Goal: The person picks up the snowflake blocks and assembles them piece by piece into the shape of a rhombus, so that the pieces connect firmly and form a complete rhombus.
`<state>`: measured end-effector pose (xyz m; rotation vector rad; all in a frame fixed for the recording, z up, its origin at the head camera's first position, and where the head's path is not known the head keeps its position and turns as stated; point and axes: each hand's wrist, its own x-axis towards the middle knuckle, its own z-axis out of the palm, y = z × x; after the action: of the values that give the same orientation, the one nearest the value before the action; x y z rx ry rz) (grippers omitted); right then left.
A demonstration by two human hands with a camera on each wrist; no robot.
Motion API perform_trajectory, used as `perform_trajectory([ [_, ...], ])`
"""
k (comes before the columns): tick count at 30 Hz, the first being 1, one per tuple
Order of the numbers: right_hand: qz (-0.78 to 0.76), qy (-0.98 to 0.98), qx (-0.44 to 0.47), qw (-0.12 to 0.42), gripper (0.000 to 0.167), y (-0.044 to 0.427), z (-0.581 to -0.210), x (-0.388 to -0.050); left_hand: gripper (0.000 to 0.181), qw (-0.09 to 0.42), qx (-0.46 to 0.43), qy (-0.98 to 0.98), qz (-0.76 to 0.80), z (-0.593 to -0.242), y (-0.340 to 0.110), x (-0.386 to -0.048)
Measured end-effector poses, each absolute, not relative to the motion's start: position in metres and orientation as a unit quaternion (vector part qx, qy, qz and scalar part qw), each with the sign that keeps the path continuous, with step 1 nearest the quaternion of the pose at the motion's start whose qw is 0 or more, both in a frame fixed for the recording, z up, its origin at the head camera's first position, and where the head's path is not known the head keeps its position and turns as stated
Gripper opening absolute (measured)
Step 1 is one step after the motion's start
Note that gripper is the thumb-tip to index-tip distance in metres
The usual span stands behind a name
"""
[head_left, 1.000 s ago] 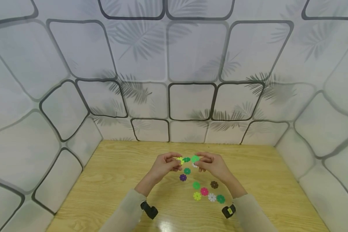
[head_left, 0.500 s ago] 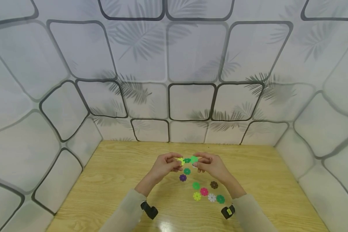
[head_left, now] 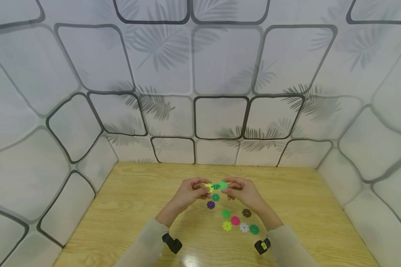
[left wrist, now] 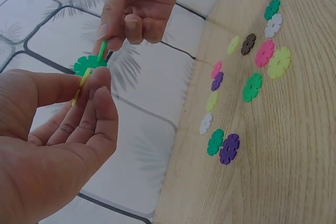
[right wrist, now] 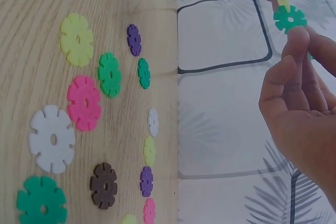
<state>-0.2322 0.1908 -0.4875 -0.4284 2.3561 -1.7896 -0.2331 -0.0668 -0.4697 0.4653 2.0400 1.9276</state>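
In the head view, my left hand (head_left: 191, 193) pinches a yellow notched flower disc (head_left: 208, 187) between thumb and fingers, above the table. Facing it, my right hand (head_left: 246, 193) pinches a light green flower disc (head_left: 223, 185). Between the two is a darker green flower disc (left wrist: 86, 65), set crosswise to the yellow one, which appears slotted into its edge. In the left wrist view, the light green disc (left wrist: 102, 50) is seen edge-on, meeting the darker green disc's rim; whether their notches interlock I cannot tell. My right fingertips mostly hide it in the right wrist view.
Several loose flower discs lie flat on the wooden table (head_left: 137, 222). Among them are a purple disc (head_left: 211, 204), a pink disc (head_left: 235, 220), a brown disc (head_left: 247, 213) and a white disc (head_left: 244, 227). Patterned cloth walls (head_left: 217, 152) enclose the table's back and sides.
My right hand has shifted slightly left, bringing the light green disc up to the darker green one. Both hands have dropped a little. The loose discs have stayed put.
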Motion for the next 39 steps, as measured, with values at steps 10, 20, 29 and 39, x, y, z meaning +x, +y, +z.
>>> perform_trajectory([
  [10, -0.620, 0.765, -0.152, 0.086, 0.045, 0.190, -0.482, -0.229, 0.029, 0.150, 0.174, 0.704, 0.671, -0.469, -0.066, -0.233],
  [20, -0.627, 0.756, -0.163, 0.094, 0.046, 0.192, -0.475, -0.225, 0.029, 0.158, 0.176, 0.701, 0.673, -0.469, -0.065, -0.232],
  [29, -0.638, 0.745, -0.167, 0.094, 0.044, 0.192, -0.485, -0.231, 0.030, 0.145, 0.178, 0.715, 0.661, -0.465, -0.062, -0.231],
  [39, -0.635, 0.746, -0.172, 0.098, 0.044, 0.189, -0.478, -0.226, 0.028, 0.148, 0.172, 0.711, 0.665, -0.472, -0.063, -0.233],
])
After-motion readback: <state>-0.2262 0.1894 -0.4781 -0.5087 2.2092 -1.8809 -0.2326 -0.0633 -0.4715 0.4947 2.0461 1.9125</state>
